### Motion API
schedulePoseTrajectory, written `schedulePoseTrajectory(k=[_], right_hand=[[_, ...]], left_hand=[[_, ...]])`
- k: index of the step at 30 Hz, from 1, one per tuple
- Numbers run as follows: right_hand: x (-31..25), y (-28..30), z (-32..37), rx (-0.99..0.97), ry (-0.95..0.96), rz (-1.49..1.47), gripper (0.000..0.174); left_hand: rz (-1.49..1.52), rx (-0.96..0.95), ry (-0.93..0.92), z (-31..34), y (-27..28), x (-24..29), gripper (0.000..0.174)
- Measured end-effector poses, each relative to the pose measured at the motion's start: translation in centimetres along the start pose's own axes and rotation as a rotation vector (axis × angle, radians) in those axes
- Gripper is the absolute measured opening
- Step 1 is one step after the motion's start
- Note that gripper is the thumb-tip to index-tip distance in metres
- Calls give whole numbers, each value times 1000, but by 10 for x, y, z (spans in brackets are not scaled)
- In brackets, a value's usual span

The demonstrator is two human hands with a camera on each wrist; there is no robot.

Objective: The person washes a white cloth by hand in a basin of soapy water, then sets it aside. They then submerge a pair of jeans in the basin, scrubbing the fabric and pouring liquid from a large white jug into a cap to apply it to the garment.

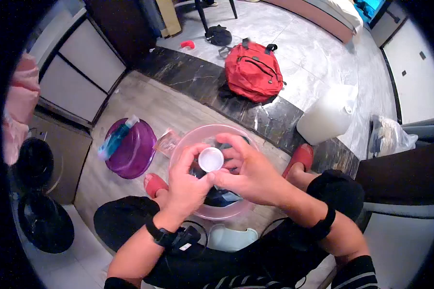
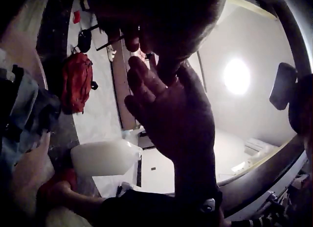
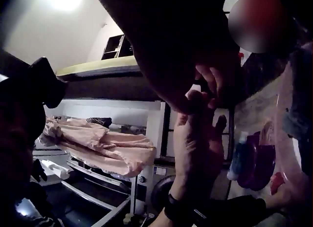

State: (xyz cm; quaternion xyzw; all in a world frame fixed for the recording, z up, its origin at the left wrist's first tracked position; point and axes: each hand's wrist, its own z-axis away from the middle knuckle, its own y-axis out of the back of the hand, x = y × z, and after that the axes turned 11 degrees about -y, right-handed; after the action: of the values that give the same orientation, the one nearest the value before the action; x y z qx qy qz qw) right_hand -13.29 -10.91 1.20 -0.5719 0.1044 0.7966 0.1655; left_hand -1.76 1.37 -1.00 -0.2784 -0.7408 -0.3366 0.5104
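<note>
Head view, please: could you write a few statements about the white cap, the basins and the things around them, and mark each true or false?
1. Both the left hand and the right hand hold the white cap above the clear basin. True.
2. The blue bottle lies inside the clear basin. False: it lies across the purple basin, to the left of the clear one.
3. A red backpack lies on the floor beyond the basins. True.
4. The clear basin holds nothing. False: dark cloth lies in it, under the hands.
</note>
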Motion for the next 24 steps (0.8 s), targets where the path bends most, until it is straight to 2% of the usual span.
schedulePoseTrajectory(k=[2, 5, 7, 8, 10, 11, 12, 14, 15, 18, 19, 20, 21, 22, 24], right_hand=[[13, -9, -4, 31, 58, -120, 54], [17, -10, -14, 108, 74, -44, 47], [17, -7, -20, 128, 130, -130, 43], [16, -4, -24, 141, 158, -174, 42], [12, 6, -29, 129, 101, -224, 41], [8, 13, -31, 125, 74, -249, 41], [-11, 19, -24, 101, -45, -229, 48], [-25, 25, -17, 114, -74, -242, 49], [-26, 27, -17, 118, -87, -248, 49], [-24, 30, -16, 160, -14, -247, 46], [-23, 31, -15, 160, -15, -256, 46], [-23, 32, -15, 162, -17, -266, 47], [-24, 34, -15, 164, -19, -276, 47], [-24, 36, -14, 158, -20, -275, 47], [-27, 41, -14, 147, -19, -273, 47]], left_hand=[[-40, -25, -25, 1, -1, -2, 38], [-173, -45, -37, -7, -5, 1, 40], [-207, -64, -56, -14, -6, -2, 43], [-169, -65, -101, -17, -6, -6, 48], [-59, -77, -41, -24, -3, -11, 50], [-42, -91, 26, -25, 1, -19, 48], [-26, -104, 94, -27, 6, -27, 47], [37, -87, 410, -25, 15, -76, 52], [67, -74, 568, -24, 15, -98, 56], [14, -222, 904, -13, -1, -134, 75], [102, -233, 909, -7, -9, -144, 85], [17, -271, 931, 1, -13, -154, 82], [-69, -308, 952, -3, -22, -132, 79], [31, -386, 909, 1, -23, -152, 58], [-52, -282, 735, -2, -27, -137, 43]])
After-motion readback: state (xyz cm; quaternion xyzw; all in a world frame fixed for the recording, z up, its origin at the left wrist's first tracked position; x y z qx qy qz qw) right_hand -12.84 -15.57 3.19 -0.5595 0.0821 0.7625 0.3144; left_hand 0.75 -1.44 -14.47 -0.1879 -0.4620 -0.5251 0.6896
